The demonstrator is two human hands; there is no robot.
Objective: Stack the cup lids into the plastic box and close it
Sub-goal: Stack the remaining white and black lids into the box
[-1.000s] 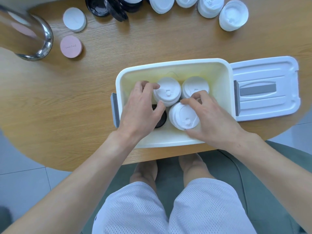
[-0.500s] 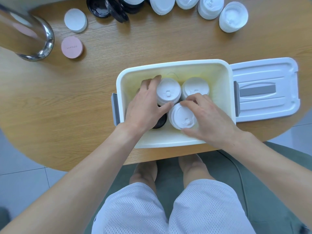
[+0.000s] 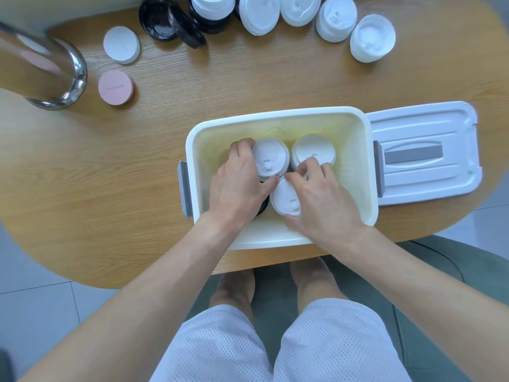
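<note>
**Both hands arranging lid stacks inside the open box**

At the centre of the frame, the white plastic box (image 3: 278,238) sits open on the wooden table (image 3: 137,172), its near edge at the table's lower rim. The box lid (image 3: 424,153) lies flat just right of the box, grey handle strip upward. Inside stand three white lid stacks: a back-left stack (image 3: 271,157), a back-right stack (image 3: 312,150) and a front stack (image 3: 285,198); a black lid (image 3: 263,206) shows partly beneath the left hand. The left hand (image 3: 238,186) curls around the back-left stack, fingers on its far-left side and thumb at its near edge. The right hand (image 3: 322,199) grips the front stack, fingertips bent at its upper rim (the palm covers its right side). Along the upper edge of the frame wait further white lids (image 3: 371,38) and black lids (image 3: 172,23). At upper left lie a white disc (image 3: 121,44), a pink disc (image 3: 116,86) and a metal container (image 3: 41,67).
</note>
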